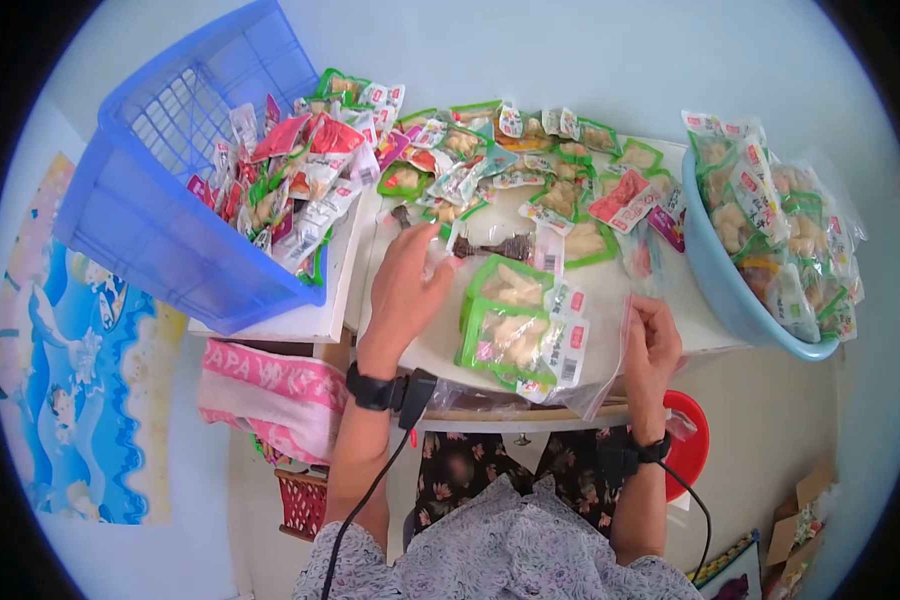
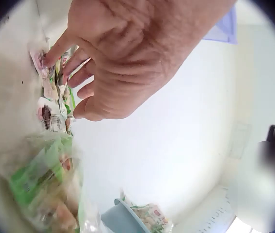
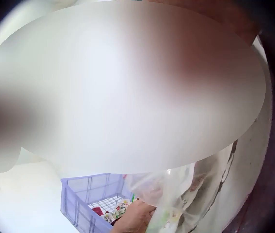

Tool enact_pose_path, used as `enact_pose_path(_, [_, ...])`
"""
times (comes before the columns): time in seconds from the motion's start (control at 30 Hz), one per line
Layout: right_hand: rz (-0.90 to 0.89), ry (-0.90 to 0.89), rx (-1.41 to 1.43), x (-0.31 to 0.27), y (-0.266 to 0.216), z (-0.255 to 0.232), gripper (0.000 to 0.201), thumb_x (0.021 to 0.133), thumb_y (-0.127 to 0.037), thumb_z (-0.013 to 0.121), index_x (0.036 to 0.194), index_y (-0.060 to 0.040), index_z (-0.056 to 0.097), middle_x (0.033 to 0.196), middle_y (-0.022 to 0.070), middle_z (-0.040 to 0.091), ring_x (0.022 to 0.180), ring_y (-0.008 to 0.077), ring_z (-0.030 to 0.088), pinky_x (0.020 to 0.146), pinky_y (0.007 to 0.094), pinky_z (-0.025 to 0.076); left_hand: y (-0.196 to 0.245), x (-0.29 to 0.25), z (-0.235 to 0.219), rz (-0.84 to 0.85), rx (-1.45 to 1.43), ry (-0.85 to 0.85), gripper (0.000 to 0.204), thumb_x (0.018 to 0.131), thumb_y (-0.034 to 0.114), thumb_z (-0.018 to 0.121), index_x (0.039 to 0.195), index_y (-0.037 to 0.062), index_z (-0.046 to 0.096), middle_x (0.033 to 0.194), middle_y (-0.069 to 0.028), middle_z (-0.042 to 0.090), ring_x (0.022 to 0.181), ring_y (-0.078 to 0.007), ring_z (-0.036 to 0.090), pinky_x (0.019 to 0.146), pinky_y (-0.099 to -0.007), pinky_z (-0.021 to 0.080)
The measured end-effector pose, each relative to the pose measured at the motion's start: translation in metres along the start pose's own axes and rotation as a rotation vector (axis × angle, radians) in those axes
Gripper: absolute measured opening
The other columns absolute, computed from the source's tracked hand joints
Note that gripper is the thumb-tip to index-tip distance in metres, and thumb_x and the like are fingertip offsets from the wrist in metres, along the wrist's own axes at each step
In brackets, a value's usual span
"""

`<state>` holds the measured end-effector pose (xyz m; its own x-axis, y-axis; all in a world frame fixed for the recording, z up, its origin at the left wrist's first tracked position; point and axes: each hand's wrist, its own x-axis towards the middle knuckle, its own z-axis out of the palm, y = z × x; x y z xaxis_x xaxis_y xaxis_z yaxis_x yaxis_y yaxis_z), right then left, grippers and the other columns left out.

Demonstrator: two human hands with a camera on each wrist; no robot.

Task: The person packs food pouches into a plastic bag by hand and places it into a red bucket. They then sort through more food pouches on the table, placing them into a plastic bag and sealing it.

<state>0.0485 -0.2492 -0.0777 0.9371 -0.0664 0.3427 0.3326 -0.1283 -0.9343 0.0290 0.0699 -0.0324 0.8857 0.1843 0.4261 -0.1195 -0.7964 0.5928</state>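
My left hand (image 1: 407, 290), fingers spread and a little bent, is over the left part of the white table, by a dark-filled packet (image 1: 495, 247). In the left wrist view the left hand (image 2: 120, 58) hangs above small packets (image 2: 55, 119). My right hand (image 1: 652, 345) pinches the edge of a clear plastic bag (image 1: 606, 372). Beside that bag, green-edged packets with pale food (image 1: 518, 340) lie stacked in front of me; whether they are inside it I cannot tell. Most of the right wrist view is blurred, with the clear bag (image 3: 169, 194) low in it.
A blue basket (image 1: 185, 240) of packets stands tilted at left. Many mixed packets (image 1: 460, 145) line the table's back. At right stands a light blue basin (image 1: 755, 310) full of packets. A red bucket (image 1: 692, 440) and a pink towel (image 1: 270, 395) are below table level.
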Motion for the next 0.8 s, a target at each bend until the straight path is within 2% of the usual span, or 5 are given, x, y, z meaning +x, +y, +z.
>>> enact_pose_path(0.1, [0.059, 0.02, 0.116, -0.005, -0.006, -0.005, 0.011, 0.103, -0.003, 0.059, 0.112, -0.0004, 0.065, 0.088, -0.0002, 0.063, 0.077, 0.0062, 0.057, 0.07, 0.0218, 0.045, -0.022, 0.034, 0.014, 0.006, 0.218, 0.095, 0.05, 0.092, 0.023, 0.07, 0.136, 0.0006, 0.061, 0.133, -0.0192, 0.063, 0.127, -0.0396, 0.057, 0.106, -0.044, 0.047])
enact_pose_path(0.33, [0.082, -0.037, 0.15, -0.005, -0.005, -0.009, 0.012, 0.102, -0.002, 0.06, 0.113, -0.0008, 0.066, 0.088, -0.0009, 0.062, 0.077, 0.0056, 0.056, 0.07, 0.0218, 0.046, -0.045, 0.11, 0.011, -0.098, 0.616, -0.061, 0.049, 0.088, 0.033, 0.073, 0.122, -0.0009, 0.066, 0.132, -0.0236, 0.059, 0.123, -0.0419, 0.057, 0.105, -0.0502, 0.047])
enact_pose_path(0.37, [0.071, -0.034, 0.144, -0.006, -0.006, -0.009, 0.012, 0.102, -0.001, 0.06, 0.113, -0.0006, 0.066, 0.087, -0.001, 0.062, 0.076, 0.0053, 0.056, 0.069, 0.0217, 0.045, -0.049, 0.118, 0.011, -0.147, 0.597, -0.125, 0.06, 0.091, 0.04, 0.071, 0.136, 0.0027, 0.062, 0.14, -0.0232, 0.059, 0.132, -0.0401, 0.053, 0.114, -0.0474, 0.041])
enact_pose_path(0.5, [0.037, -0.026, 0.127, -0.007, -0.004, -0.008, 0.013, 0.1, 0.001, 0.061, 0.112, 0.0, 0.066, 0.086, -0.0014, 0.063, 0.073, 0.0042, 0.054, 0.066, 0.0209, 0.044, -0.066, 0.139, 0.02, -0.276, 0.652, -0.212, 0.07, 0.091, 0.047, 0.069, 0.142, 0.0002, 0.057, 0.151, -0.028, 0.051, 0.141, -0.0406, 0.049, 0.117, -0.0454, 0.04])
enact_pose_path(0.8, [0.002, -0.054, -0.002, -0.009, 0.0, -0.006, 0.013, 0.098, 0.003, 0.063, 0.11, 0.0012, 0.067, 0.082, -0.0023, 0.059, 0.071, 0.0025, 0.05, 0.061, 0.0203, 0.04, -0.074, 0.146, 0.024, -0.305, 0.58, -0.149, 0.051, 0.09, 0.039, 0.066, 0.123, 0.0009, 0.067, 0.112, -0.0276, 0.072, 0.109, -0.0443, 0.069, 0.097, -0.051, 0.053])
